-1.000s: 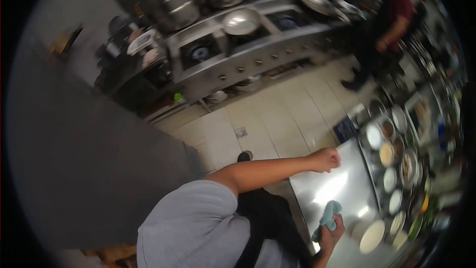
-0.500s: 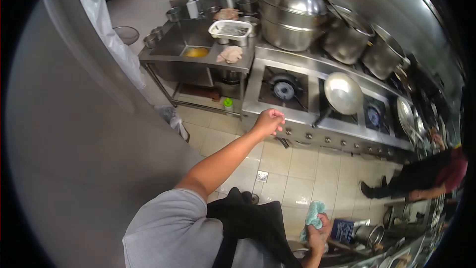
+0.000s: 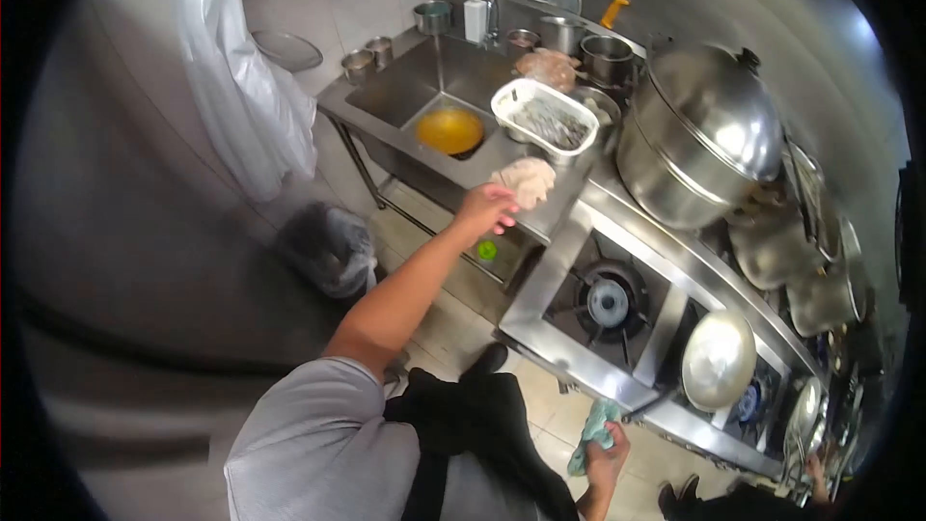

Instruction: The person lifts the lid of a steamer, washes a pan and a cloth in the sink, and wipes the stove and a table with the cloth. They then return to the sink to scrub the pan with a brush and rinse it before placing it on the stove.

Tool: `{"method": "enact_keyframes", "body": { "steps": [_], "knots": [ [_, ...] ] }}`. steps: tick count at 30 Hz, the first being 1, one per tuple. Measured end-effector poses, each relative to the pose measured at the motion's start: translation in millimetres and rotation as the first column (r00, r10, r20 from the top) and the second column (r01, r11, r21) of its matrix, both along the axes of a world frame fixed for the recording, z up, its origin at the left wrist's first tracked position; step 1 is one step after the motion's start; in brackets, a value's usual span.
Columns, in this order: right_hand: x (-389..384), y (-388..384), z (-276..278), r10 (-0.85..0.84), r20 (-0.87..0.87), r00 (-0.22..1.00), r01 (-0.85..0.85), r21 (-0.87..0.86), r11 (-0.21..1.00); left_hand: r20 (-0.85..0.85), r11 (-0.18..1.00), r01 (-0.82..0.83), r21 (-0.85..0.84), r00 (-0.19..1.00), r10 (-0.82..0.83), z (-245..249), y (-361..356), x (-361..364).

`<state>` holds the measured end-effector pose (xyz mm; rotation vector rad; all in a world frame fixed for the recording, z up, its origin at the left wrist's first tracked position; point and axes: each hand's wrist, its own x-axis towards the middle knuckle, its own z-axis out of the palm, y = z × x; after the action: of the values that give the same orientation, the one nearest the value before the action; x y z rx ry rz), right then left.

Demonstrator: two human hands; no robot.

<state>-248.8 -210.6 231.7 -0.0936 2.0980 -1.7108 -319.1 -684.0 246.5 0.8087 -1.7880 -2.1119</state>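
My left hand (image 3: 487, 210) is stretched forward at the sink counter's front edge, its fingers loosely curled and apart with nothing in them. Right beside its fingertips lies a crumpled pale beige cloth (image 3: 527, 180) on the steel counter. A white tray (image 3: 545, 118) with greyish contents stands just behind that cloth. Low on the right, my right hand (image 3: 607, 458) grips a bunched green cloth (image 3: 594, 429), near the front of the stove.
A yellow round item (image 3: 449, 130) sits in the steel sink (image 3: 394, 87). Right of the counter is a gas stove (image 3: 540, 323) bearing a wok (image 3: 719, 360), with a large lidded steamer pot (image 3: 699, 140) behind. A bagged bin (image 3: 338, 251) stands left. Another person's shoes (image 3: 679, 497) show lower right.
My view has turned left and come closer to the sink. My left hand has come up to the beige cloth. The green cloth stays in my right hand.
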Motion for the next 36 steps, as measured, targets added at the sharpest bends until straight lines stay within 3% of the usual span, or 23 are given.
{"method": "enact_keyframes", "body": {
  "steps": [2, 4, 6, 8, 10, 12, 13, 18, 22, 24, 26, 28, 29, 31, 32, 34, 35, 36],
  "knots": [
    [-56, -33, -12, 0.136, -0.145, 0.98, -0.109, 0.178, 0.978, 0.113, 0.994, -0.096, -0.051, 0.988, 0.101, 6, -51, 11],
    [-98, -83, 18, 0.225, -0.257, 0.94, -0.178, 0.193, 0.965, 0.145, 0.976, -0.19, -0.104, 0.968, 0.203, 6, -100, 32],
    [-132, -119, 25, 0.248, -0.175, 0.953, -0.228, 0.127, 0.965, 0.16, 0.916, -0.38, -0.129, 0.904, 0.397, 14, -132, 58],
    [-162, -159, 31, 0.371, -0.395, 0.841, -0.355, 0.117, 0.928, 0.191, 0.869, -0.477, -0.13, 0.848, 0.494, 18, -153, 73],
    [-189, -189, 13, 0.439, -0.346, 0.83, -0.42, 0.133, 0.898, 0.215, 0.818, -0.558, -0.139, 0.789, 0.575, 19, -170, 75],
    [-206, -240, 18, 0.473, -0.375, 0.797, -0.506, 0.014, 0.863, 0.19, 0.876, -0.459, -0.151, 0.856, 0.481, 22, -191, 62],
    [-212, -265, 28, 0.488, -0.509, 0.709, -0.553, 0.028, 0.833, 0.196, 0.879, -0.451, -0.156, 0.858, 0.475, 27, -203, 51],
    [-226, -382, 62, 0.558, -0.525, 0.643, -0.682, -0.061, 0.729, 0.117, 0.929, -0.264, -0.258, 0.946, 0.301, 56, -282, -28],
    [-240, -477, 58, 0.646, -0.5, 0.577, -0.765, -0.053, 0.642, 0.066, 0.953, -0.112, -0.281, 0.989, 0.135, 37, -392, -139],
    [-247, -530, 45, 0.645, -0.473, 0.6, -0.75, -0.052, 0.66, 0.121, 0.973, -0.07, -0.22, 0.988, 0.098, -3, -455, -212],
    [-245, -580, 27, 0.642, -0.452, 0.619, -0.736, -0.049, 0.675, 0.093, 0.905, -0.045, -0.423, 0.991, 0.093, -69, -523, -289],
    [-243, -629, 9, 0.547, -0.42, 0.724, -0.63, -0.081, 0.772, 0.033, 0.836, -0.182, -0.517, 0.972, 0.232, -118, -562, -360],
    [-246, -652, 15, 0.554, -0.33, 0.764, -0.597, -0.037, 0.802, 0.03, 0.846, -0.156, -0.51, 0.98, 0.199, -120, -576, -382],
    [-254, -700, -6, 0.473, -0.279, 0.835, -0.495, -0.007, 0.869, 0.291, 0.868, 0.079, -0.49, 0.954, 0.078, -118, -596, -420],
    [-260, -721, -20, 0.413, -0.226, 0.882, -0.42, 0.018, 0.907, 0.291, 0.867, 0.105, -0.487, 0.956, 0.047, -118, -601, -432],
    [-284, -770, -41, 0.264, -0.042, 0.964, -0.262, 0.058, 0.963, 0.274, 0.952, 0.305, -0.026, 0.918, -0.286, -118, -613, -442],
    [-302, -795, -61, 0.158, -0.043, 0.987, -0.154, 0.071, 0.985, 0.28, 0.945, 0.327, -0.027, 0.91, -0.307, -115, -610, -446],
    [-322, -819, -78, 0.049, -0.045, 0.998, -0.045, 0.086, 0.995, -0.009, 0.925, 0.367, 0.102, 0.93, -0.368, -111, -599, -447]
  ]
}}
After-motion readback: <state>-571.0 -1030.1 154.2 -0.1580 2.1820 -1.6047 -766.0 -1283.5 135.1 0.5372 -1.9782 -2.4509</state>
